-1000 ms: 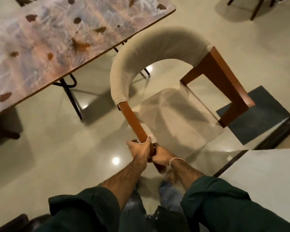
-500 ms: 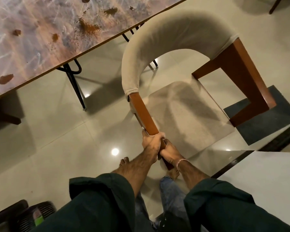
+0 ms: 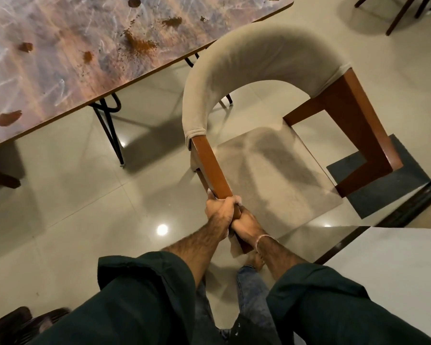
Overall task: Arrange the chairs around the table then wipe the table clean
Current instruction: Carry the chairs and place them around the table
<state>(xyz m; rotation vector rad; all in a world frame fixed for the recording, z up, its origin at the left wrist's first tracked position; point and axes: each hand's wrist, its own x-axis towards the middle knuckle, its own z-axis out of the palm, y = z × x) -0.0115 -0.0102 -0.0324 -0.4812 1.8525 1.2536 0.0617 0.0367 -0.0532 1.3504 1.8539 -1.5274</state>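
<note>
2 hands on 1 chair (image 3: 259, 61): left hand (image 3: 219, 212) and right hand (image 3: 246, 225) both curled tight round the end of its near wooden arm (image 3: 210, 168), left farther up the arm, the 2 touching. Chair's padded beige back sits just beside the table (image 3: 60, 58) edge, near the corner. Tabletop has several brown stains (image 3: 139, 44). Dark mat (image 3: 383, 190) on the floor by the chair's far arm.
</note>
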